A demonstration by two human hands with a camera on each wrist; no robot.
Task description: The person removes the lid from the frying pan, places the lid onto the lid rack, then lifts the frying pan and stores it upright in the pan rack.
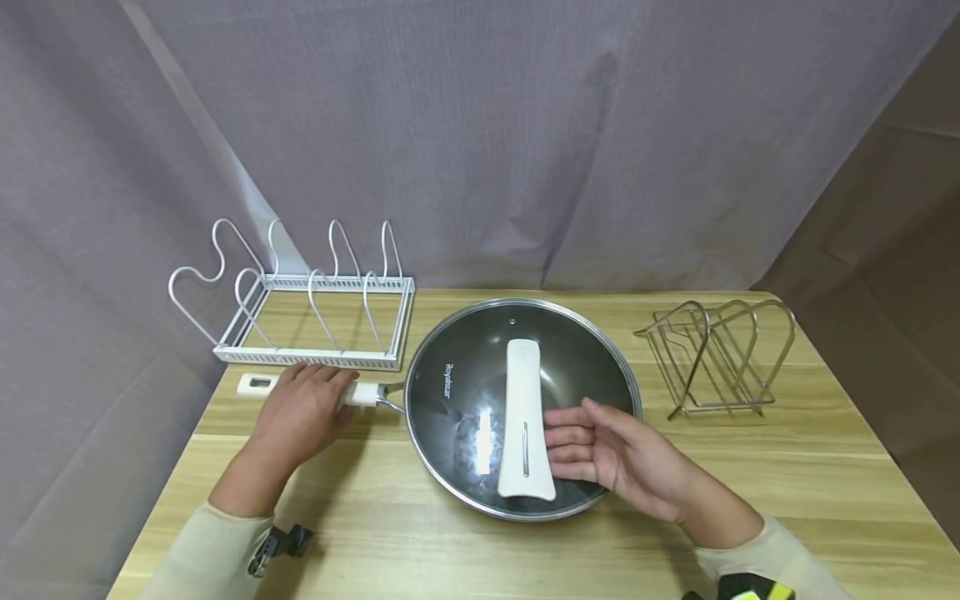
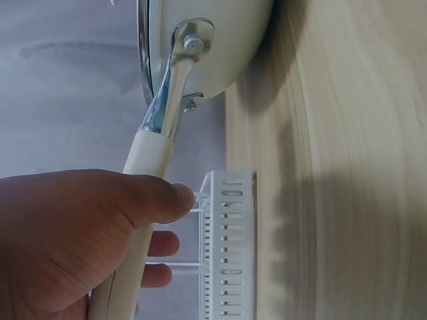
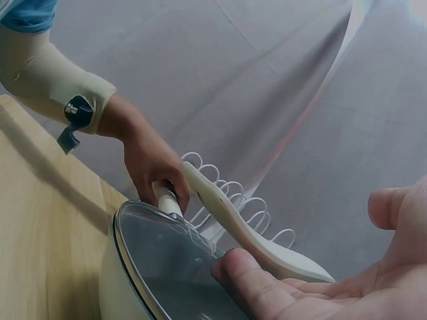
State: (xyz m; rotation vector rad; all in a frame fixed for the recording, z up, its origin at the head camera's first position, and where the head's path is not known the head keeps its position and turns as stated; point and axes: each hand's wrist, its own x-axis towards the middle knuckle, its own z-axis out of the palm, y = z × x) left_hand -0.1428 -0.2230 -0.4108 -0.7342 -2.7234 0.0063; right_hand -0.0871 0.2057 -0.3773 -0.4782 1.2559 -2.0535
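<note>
A cream wok stands on the wooden table, covered by a glass lid with a metal rim. My left hand grips the wok's cream handle, which points left; in the left wrist view the thumb lies across it. Along the top of the lid runs a long cream lid handle with a slot near its close end. On the right side of the lid, my right hand has its palm turned up and its fingers extended, fingertips right at the edge of the lid handle.
A white rack with several wire loops stands behind the left hand, close to the wok handle. To the right of the wok is a small metal wire rack. Grey cloth hangs behind the table.
</note>
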